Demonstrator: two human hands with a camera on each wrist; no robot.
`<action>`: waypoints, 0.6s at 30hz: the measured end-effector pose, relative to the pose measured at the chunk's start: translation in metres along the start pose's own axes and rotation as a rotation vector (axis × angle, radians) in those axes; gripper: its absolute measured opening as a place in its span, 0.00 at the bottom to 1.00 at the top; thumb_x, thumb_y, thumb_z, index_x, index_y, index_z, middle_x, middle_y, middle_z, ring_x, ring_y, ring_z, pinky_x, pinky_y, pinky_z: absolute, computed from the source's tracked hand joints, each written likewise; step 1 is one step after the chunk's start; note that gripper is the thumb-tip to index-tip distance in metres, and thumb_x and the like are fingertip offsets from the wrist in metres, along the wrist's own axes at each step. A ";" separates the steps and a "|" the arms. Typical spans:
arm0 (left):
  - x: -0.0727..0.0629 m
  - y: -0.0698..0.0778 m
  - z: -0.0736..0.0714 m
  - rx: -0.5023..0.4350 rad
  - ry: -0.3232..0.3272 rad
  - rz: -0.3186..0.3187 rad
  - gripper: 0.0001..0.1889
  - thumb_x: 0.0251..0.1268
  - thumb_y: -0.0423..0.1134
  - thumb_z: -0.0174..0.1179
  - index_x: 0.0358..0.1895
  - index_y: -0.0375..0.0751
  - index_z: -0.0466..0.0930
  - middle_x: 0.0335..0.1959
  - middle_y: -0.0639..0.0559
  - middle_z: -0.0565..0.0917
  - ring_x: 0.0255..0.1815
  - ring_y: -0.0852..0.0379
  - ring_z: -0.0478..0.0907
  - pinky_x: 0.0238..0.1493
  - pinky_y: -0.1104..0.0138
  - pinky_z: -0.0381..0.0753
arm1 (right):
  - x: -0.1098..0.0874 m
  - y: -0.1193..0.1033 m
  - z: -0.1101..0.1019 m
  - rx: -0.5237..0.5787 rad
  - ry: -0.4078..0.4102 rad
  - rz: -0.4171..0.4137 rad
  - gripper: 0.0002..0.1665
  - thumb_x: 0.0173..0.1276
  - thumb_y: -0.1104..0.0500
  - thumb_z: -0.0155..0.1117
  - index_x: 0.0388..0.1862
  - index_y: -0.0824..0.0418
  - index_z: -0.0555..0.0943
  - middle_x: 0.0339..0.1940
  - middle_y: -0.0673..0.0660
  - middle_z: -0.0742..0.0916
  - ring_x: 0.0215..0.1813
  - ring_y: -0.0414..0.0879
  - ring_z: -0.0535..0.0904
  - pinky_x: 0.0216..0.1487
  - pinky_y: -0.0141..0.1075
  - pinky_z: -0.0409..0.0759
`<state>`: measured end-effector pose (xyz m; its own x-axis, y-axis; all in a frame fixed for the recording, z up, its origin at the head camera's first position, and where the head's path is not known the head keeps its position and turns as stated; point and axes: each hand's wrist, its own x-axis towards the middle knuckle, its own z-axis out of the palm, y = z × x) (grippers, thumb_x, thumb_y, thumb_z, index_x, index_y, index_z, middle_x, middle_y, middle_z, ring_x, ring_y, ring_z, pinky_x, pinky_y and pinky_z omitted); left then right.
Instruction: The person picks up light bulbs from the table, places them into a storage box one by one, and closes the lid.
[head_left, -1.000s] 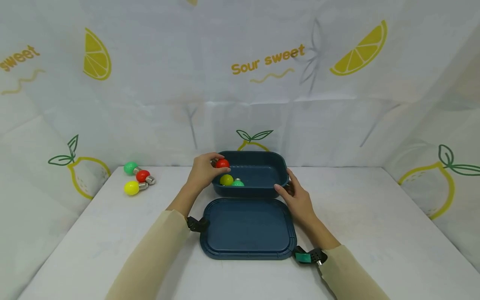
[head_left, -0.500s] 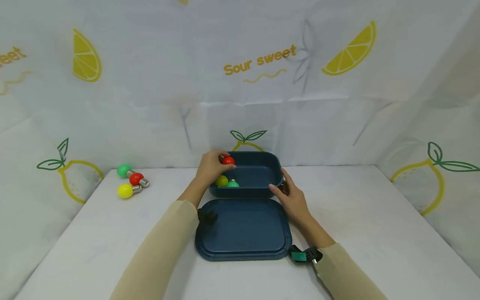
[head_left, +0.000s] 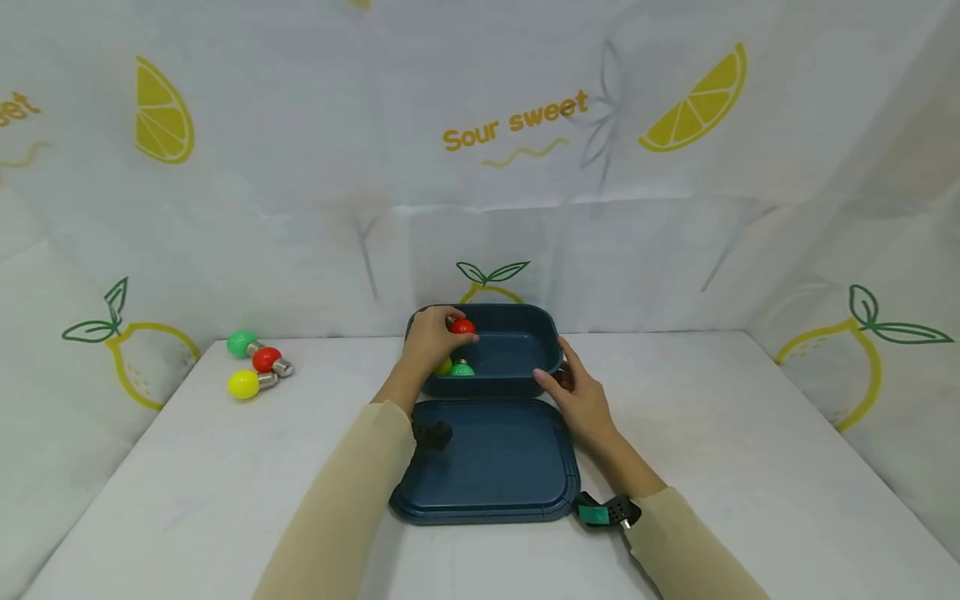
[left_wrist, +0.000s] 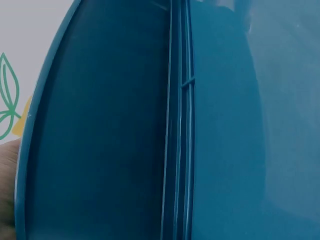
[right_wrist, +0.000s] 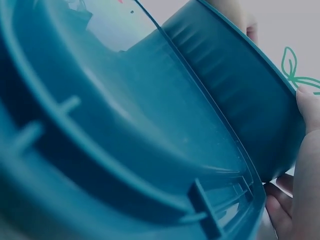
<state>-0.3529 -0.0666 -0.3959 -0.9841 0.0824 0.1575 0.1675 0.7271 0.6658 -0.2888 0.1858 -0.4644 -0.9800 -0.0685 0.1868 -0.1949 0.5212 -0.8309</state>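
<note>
In the head view my left hand (head_left: 427, 342) pinches a red light bulb (head_left: 462, 327) over the left part of a dark blue plastic box (head_left: 491, 386). A green bulb (head_left: 462, 368) and a yellow bulb (head_left: 445, 367), partly hidden by that hand, lie inside the box at its front left. My right hand (head_left: 587, 407) grips the box's right end, thumb near the rim and fingers low on the wall. The box's wall (right_wrist: 245, 95) and the thumb show in the right wrist view. Directly in front of the box lies its lid (head_left: 495, 458).
On the white table's left side lie a green bulb (head_left: 241, 343), a red bulb (head_left: 267, 359) and a yellow bulb (head_left: 243, 384), close together. Behind the box rises a white cloth (head_left: 337, 275) printed with lemons. The left wrist overlaps the lid's left edge.
My left hand has moved rightward over the box with the red bulb, now covering part of the yellow one. The right hand keeps its grip. The head view has shifted slightly.
</note>
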 end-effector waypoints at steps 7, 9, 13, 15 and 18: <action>0.004 -0.003 0.001 -0.005 -0.027 -0.022 0.26 0.60 0.46 0.74 0.60 0.41 0.82 0.55 0.41 0.85 0.50 0.46 0.83 0.51 0.57 0.85 | 0.001 0.000 0.000 -0.022 0.005 0.002 0.48 0.74 0.37 0.59 0.84 0.44 0.49 0.70 0.66 0.79 0.66 0.59 0.81 0.66 0.56 0.79; 0.005 -0.003 0.001 0.024 -0.062 -0.025 0.26 0.60 0.46 0.74 0.60 0.41 0.82 0.56 0.41 0.85 0.51 0.46 0.83 0.52 0.57 0.85 | 0.001 0.001 -0.001 -0.024 0.004 0.002 0.48 0.74 0.37 0.59 0.84 0.44 0.49 0.70 0.66 0.79 0.66 0.59 0.81 0.66 0.56 0.79; 0.006 -0.003 0.003 0.111 -0.131 -0.003 0.25 0.59 0.46 0.74 0.59 0.39 0.83 0.55 0.41 0.85 0.49 0.47 0.83 0.51 0.57 0.85 | 0.001 0.001 -0.001 -0.013 -0.001 0.010 0.48 0.74 0.37 0.58 0.84 0.43 0.48 0.72 0.67 0.77 0.68 0.60 0.80 0.67 0.57 0.78; 0.006 -0.004 0.004 0.147 -0.152 0.011 0.25 0.60 0.46 0.74 0.59 0.39 0.83 0.55 0.42 0.85 0.48 0.48 0.83 0.50 0.58 0.85 | 0.001 0.000 0.000 -0.004 -0.004 0.015 0.48 0.74 0.37 0.58 0.84 0.43 0.48 0.73 0.67 0.76 0.69 0.60 0.79 0.67 0.57 0.78; 0.006 -0.006 0.005 0.146 -0.163 -0.006 0.26 0.60 0.46 0.73 0.59 0.39 0.83 0.55 0.41 0.85 0.47 0.48 0.82 0.49 0.58 0.84 | 0.000 -0.001 0.001 -0.002 -0.005 0.014 0.47 0.75 0.37 0.58 0.84 0.43 0.48 0.73 0.67 0.76 0.68 0.60 0.79 0.66 0.57 0.79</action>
<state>-0.3601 -0.0672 -0.4023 -0.9836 0.1787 0.0258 0.1631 0.8179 0.5518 -0.2888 0.1847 -0.4645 -0.9828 -0.0657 0.1727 -0.1813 0.5234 -0.8326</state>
